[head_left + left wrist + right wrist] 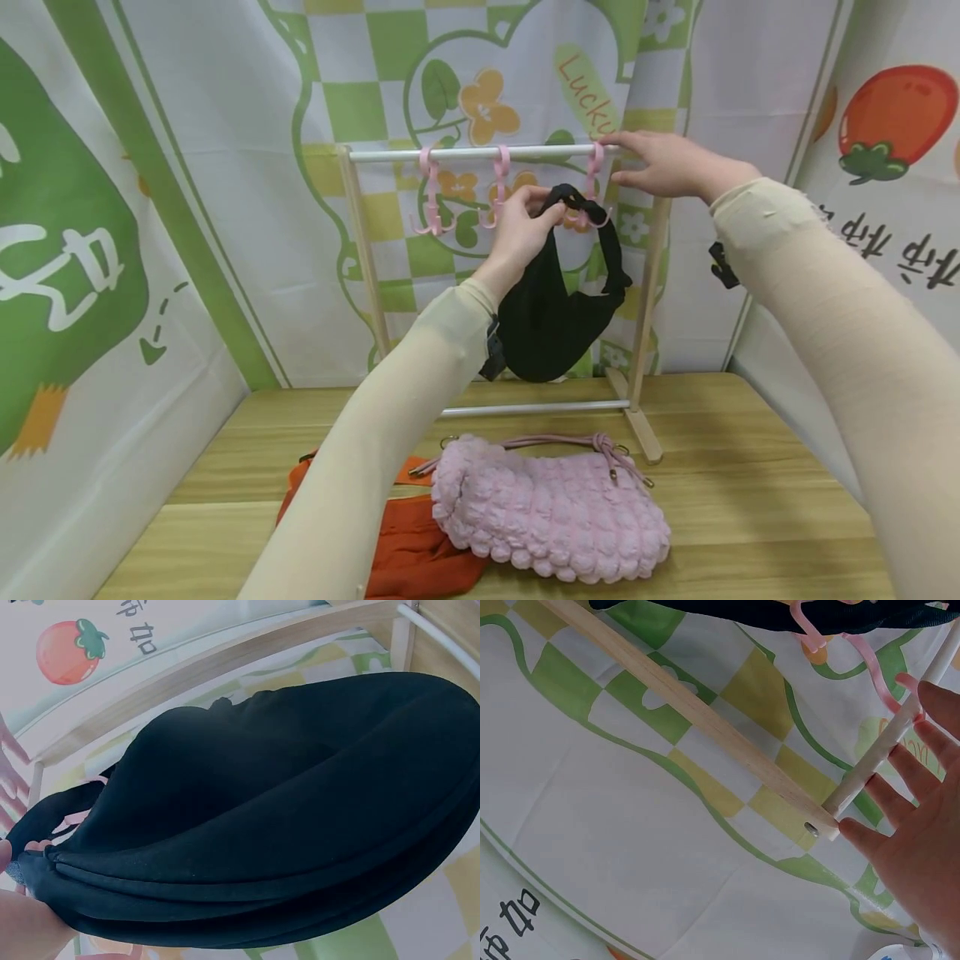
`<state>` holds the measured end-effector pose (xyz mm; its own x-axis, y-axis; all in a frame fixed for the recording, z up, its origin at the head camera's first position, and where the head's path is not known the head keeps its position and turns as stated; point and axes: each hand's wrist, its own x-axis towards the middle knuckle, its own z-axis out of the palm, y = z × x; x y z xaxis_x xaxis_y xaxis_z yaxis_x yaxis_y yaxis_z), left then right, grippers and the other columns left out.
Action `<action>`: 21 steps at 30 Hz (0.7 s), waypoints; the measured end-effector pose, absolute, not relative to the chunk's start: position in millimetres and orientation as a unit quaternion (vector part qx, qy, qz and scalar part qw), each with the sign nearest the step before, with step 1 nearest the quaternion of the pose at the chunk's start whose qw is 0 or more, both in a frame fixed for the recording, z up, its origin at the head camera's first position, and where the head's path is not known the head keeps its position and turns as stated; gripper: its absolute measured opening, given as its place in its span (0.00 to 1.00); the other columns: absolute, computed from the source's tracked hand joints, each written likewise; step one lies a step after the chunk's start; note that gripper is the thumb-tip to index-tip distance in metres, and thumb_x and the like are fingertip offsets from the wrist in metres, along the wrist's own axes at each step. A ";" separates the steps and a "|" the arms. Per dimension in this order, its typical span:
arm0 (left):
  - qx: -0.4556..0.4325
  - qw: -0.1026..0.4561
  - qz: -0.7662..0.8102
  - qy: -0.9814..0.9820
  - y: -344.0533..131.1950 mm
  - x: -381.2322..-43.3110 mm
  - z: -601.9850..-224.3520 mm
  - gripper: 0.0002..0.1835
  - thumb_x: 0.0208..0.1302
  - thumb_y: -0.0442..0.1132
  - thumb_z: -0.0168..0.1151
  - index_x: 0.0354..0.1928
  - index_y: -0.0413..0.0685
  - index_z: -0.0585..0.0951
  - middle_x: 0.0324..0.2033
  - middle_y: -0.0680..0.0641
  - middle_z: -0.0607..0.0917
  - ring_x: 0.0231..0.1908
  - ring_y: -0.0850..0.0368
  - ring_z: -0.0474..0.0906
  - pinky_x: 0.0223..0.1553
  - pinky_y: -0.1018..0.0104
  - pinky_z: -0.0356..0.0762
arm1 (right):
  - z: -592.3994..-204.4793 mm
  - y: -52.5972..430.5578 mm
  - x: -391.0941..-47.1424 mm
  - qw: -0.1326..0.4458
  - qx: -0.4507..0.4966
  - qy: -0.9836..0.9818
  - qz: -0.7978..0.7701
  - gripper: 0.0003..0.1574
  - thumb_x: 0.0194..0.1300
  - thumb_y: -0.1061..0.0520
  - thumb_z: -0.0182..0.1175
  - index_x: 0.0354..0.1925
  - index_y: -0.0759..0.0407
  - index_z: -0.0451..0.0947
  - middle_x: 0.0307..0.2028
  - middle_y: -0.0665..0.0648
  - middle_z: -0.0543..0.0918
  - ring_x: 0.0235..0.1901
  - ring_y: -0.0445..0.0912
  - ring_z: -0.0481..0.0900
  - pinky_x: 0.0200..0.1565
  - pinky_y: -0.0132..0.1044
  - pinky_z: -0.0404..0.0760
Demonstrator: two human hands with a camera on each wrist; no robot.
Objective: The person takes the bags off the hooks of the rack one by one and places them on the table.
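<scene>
A black shoulder bag [551, 325] hangs from my left hand [521, 229], which pinches the top of its strap beside the rightmost pink hook [597, 158]. The strap overlaps that hook's lower prongs in the head view. In the left wrist view the bag's body [285, 817] fills most of the picture. My right hand [671, 164] is raised at the right end of the white rod [465, 153], fingers extended. Seen from the right wrist, its spread fingertips [877, 791] lie along the rod, close to the pink hook [881, 682].
Two more pink hooks, one at the left [431, 196] and one mid-rod [501, 175], hang from the wooden rack [647, 317]. On the wooden table [735, 467] lie a bubbly pink bag [547, 508] and an orange-red fabric item [427, 542], partly hidden by my left arm. Printed curtains surround the table.
</scene>
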<state>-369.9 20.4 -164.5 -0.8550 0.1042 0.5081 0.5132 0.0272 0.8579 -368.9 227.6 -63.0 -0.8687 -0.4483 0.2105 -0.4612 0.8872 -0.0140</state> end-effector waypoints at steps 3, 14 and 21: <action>-0.226 0.153 -0.663 -0.697 20.8 -369.8 -162.3 0.16 0.66 0.35 0.59 0.54 0.38 0.75 0.46 0.40 0.83 0.43 0.51 0.81 0.49 0.69 0.76 | -62.8 227.1 -368.0 0.101 0.233 -0.967 0.032 0.40 0.73 0.45 0.44 0.75 0.51 0.41 0.72 0.70 0.48 0.68 0.71 0.51 0.65 0.68 0.50; -0.257 0.168 -0.677 -0.669 21.3 -367.8 -154.2 0.15 0.65 0.32 0.58 0.53 0.35 0.74 0.48 0.37 0.83 0.46 0.52 0.81 0.47 0.71 0.77 | -63.3 226.1 -368.8 0.103 0.235 -0.966 0.029 0.40 0.74 0.46 0.44 0.75 0.52 0.41 0.72 0.70 0.48 0.68 0.70 0.50 0.65 0.67 0.50; -0.269 0.175 -0.682 -0.658 21.0 -365.6 -149.9 0.15 0.65 0.31 0.58 0.52 0.35 0.75 0.47 0.37 0.83 0.46 0.47 0.81 0.47 0.71 0.78 | -63.4 227.0 -369.9 0.105 0.238 -0.965 0.027 0.40 0.73 0.47 0.44 0.75 0.53 0.41 0.72 0.71 0.49 0.68 0.71 0.51 0.65 0.67 0.50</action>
